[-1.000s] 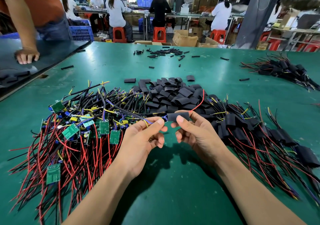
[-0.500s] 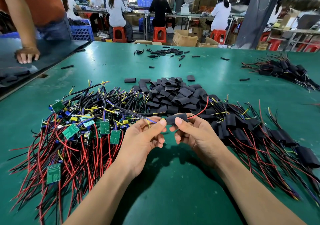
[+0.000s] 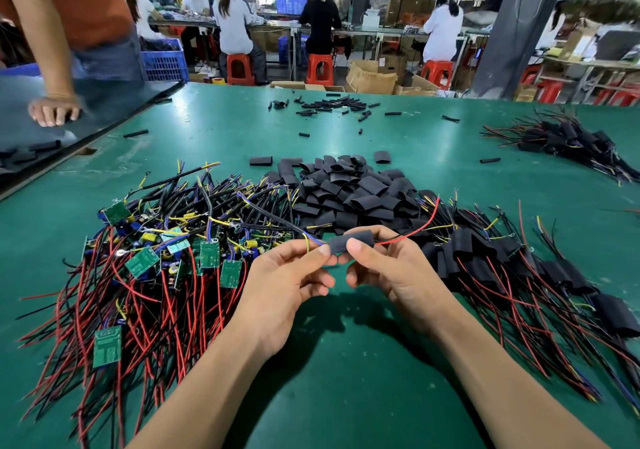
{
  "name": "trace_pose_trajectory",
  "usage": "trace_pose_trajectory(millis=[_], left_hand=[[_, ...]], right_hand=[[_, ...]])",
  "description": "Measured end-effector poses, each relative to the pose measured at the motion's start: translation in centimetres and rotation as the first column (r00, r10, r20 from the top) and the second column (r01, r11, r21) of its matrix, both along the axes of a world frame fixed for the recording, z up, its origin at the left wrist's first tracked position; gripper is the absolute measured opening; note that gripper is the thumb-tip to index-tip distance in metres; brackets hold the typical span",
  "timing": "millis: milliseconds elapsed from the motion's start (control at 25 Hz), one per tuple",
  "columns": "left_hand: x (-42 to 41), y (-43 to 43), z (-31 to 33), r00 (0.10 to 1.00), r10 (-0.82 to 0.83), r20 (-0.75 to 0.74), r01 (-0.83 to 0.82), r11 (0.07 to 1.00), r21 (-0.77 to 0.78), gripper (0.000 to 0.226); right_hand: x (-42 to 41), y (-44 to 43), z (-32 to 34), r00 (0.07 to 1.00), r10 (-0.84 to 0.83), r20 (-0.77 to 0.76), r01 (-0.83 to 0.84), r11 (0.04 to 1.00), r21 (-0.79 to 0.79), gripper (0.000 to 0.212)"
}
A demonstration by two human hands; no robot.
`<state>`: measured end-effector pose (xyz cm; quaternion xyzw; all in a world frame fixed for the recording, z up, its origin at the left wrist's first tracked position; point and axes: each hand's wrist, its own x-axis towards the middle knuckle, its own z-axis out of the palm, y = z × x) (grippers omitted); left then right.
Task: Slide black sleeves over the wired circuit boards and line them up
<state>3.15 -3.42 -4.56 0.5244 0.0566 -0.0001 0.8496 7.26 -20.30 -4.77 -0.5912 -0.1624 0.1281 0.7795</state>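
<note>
While it sits just above the frame's centre, the black sleeve [image 3: 351, 241] is clamped at its left end by the fingers of the left hand [image 3: 284, 286] and at its middle by those of the right hand [image 3: 391, 272]. A red wire [image 3: 415, 229] trails from its right end. Loose sleeves [image 3: 349, 189] heap behind it; bare boards [image 3: 145, 261] lie left, sleeved boards [image 3: 485, 258] right, on the green surface [image 3: 346, 362].

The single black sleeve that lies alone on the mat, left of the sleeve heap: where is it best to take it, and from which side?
Probably from above, pinching the lone sleeve across its two long edges. It lies flat on the green mat, apart from the sleeve heap, so nothing crowds it; squeezing the edges may also open it.
</note>
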Motion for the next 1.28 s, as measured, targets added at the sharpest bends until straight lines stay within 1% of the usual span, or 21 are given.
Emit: trace_pose_trajectory(millis=[200, 280, 360, 480, 800, 920, 1000, 1120, 1200, 1280], left_hand=[[0.03, -0.1, 0.1, 1.0, 0.016, -0.005, -0.016, 1.0, 0.001, 0.021], [0.04, -0.1, 0.13, 0.999, 0.033, 0.002, -0.033, 0.999, 0.007, 0.023], [0.03, -0.16, 0.06, 0.997, 0.07, 0.024, -0.071, 0.997, 0.036, 0.018], [0.01, -0.3, -0.05, 0.992, 0.114, 0.058, -0.119, 0.988, 0.099, 0.004], [0.16, 0.09, -0.03, 0.994, 0.101, 0.039, -0.105, 0.986, 0.126, 0.008], [0.21, -0.01, -0.07, 0.992, 0.107, 0.068, -0.116, 0.982, 0.148, 0.009], [0.16, -0.02, -0.16, 0.986, 0.116, 0.116, -0.139, 0.966, 0.22, 0.01], [0.1, -0.06, -0.32, 0.97, 0.137, 0.201, -0.211, 0.883, 0.419, 0.012], [0.05, -0.13, -0.32, 0.968, 0.139, 0.209, -0.224, 0.852, 0.472, 0.015], [0.04, -0.11, -0.32, 0.97, 0.146, 0.195, -0.224, 0.846, 0.484, 0.016]], right_hand=[[0.07, 0.04, -0.29, 1.0, -0.005, 0.03, 0.005, 1.0, -0.016, 0.027], [0.09, 0.07, -0.34, 0.999, 0.002, 0.038, 0.0, 1.0, -0.029, 0.025], [0.04, 0.15, -0.36, 0.999, 0.018, 0.036, -0.017, 0.999, -0.029, 0.027], [-0.05, 0.22, -0.29, 0.999, 0.037, 0.015, -0.037, 0.999, -0.019, 0.028], [-0.3, 0.48, -0.26, 0.998, 0.069, -0.002, -0.069, 0.998, -0.011, 0.034], [-0.08, 0.43, -0.19, 0.996, 0.063, -0.062, -0.062, 0.998, 0.02, 0.037], [-0.01, 0.47, -0.18, 0.991, 0.051, -0.121, -0.051, 0.999, 0.001, 0.038], [0.02, 0.58, -0.25, 0.985, 0.02, -0.171, -0.032, 0.997, -0.069, 0.04], [0.04, 0.6, -0.32, 0.982, 0.024, -0.188, -0.039, 0.996, -0.076, 0.043], [0.01, 0.62, -0.3, 0.981, 0.027, -0.194, -0.042, 0.996, -0.076, 0.045]])
